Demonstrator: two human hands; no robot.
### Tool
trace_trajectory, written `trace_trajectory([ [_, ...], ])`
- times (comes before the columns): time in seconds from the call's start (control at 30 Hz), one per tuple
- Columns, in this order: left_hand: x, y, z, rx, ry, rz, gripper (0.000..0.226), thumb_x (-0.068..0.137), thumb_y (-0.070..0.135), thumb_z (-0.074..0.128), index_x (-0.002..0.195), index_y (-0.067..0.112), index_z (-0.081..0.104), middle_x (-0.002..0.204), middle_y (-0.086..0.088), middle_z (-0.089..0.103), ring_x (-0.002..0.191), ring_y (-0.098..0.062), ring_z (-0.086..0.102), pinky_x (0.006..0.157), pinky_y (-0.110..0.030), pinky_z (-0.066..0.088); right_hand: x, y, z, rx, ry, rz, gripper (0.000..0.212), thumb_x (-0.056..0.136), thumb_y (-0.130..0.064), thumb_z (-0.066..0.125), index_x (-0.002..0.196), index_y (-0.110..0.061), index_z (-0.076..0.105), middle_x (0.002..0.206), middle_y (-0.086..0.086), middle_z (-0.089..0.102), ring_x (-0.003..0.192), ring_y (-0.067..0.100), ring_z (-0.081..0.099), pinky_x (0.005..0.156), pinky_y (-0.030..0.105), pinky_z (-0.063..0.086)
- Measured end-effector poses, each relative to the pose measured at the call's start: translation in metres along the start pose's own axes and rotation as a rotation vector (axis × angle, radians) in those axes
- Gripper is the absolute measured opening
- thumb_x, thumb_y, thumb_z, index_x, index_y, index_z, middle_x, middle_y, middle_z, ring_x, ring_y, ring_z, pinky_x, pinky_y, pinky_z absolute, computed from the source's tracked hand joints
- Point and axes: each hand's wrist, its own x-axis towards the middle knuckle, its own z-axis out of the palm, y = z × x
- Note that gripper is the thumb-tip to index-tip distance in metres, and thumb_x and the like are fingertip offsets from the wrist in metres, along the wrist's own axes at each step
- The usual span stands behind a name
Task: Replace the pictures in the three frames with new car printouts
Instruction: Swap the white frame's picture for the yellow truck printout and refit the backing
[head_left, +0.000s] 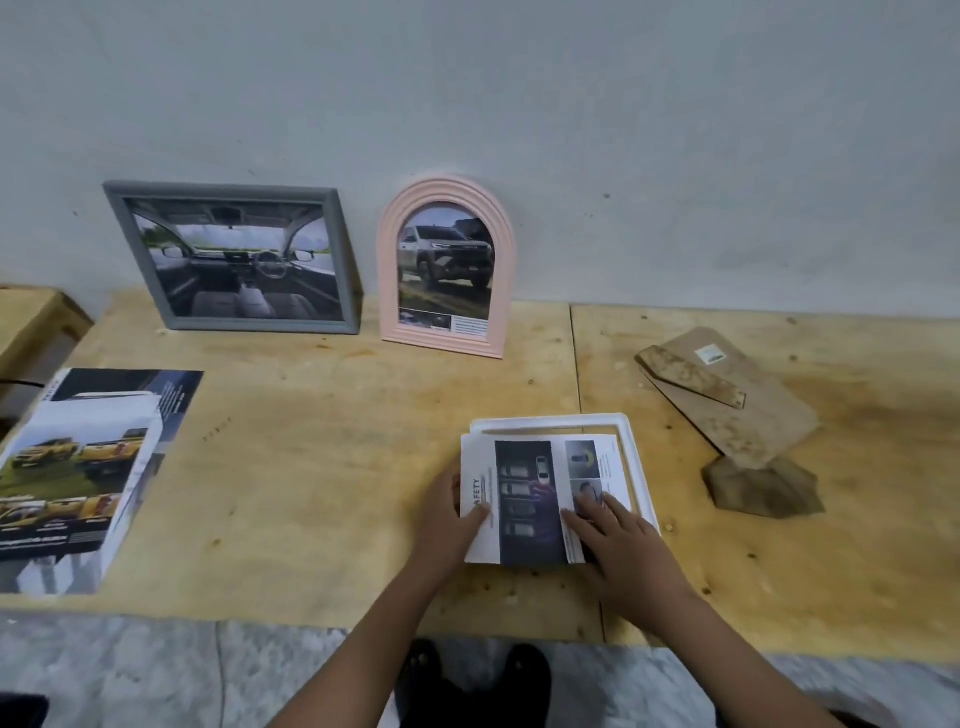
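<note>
A white frame (635, 457) lies flat on the wooden table (332, 467), with a car printout (524, 499) showing parked cars resting over it. My left hand (449, 525) grips the printout's left edge, thumb on top. My right hand (618, 545) presses flat on its lower right part, fingers spread. Against the wall lean a grey frame (236, 257) holding a car-interior picture and a pink arched frame (445, 267) holding a pickup-truck picture. A stack of car printouts (78, 478) with yellow trucks lies at the left.
A brown backing board with its stand (727, 400) lies at the right, and a smaller brown piece (763, 486) sits in front of it. A second wooden surface (31, 322) is at the far left. The grey floor and my feet are below the table's edge.
</note>
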Motion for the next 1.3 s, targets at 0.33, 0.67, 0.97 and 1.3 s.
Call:
trace_trajectory([
  [0.33,0.002,0.001,0.014,0.478,-0.177,0.192,0.082,0.093,0.031,0.052,0.149,0.012,-0.005,0.157,0.000,-0.012,0.144,-0.015,-0.009,0.111,-0.020,-0.002,0.007,-0.005,-0.001,0.232,0.039,0.187,0.058,0.088,-0.051,0.052,0.139,-0.025,0.042,0.153,0.000,0.029,0.142,0.029,0.024,0.109,0.043,0.033],
  [0.67,0.023,-0.011,0.013,0.740,-0.294,0.287,0.077,0.095,0.050,0.036,0.149,0.017,-0.009,0.152,-0.003,-0.029,0.134,-0.012,-0.029,0.111,-0.027,-0.010,0.029,0.002,-0.019,0.389,0.128,0.328,0.061,0.085,-0.048,0.058,0.137,-0.024,0.037,0.151,0.003,0.024,0.142,0.022,0.016,0.113,0.037,0.025],
  [0.97,0.074,0.011,0.007,0.727,-0.295,0.253,0.071,0.096,0.050,0.031,0.150,0.014,0.001,0.159,-0.002,-0.006,0.145,-0.018,-0.009,0.113,-0.033,-0.008,0.043,0.016,-0.023,0.664,0.199,0.610,0.057,0.083,-0.025,0.067,0.132,-0.010,0.040,0.142,0.010,0.034,0.125,0.031,0.036,0.097,0.041,0.039],
  [1.3,0.057,-0.006,0.014,0.896,-0.399,0.363,0.092,0.084,0.071,0.025,0.147,0.017,-0.016,0.153,-0.001,-0.027,0.141,-0.018,-0.023,0.114,-0.034,-0.012,0.034,0.028,-0.014,0.961,0.283,0.718,0.061,0.080,-0.018,0.072,0.134,-0.009,0.045,0.135,0.010,0.044,0.122,0.023,0.044,0.096,0.028,0.036],
])
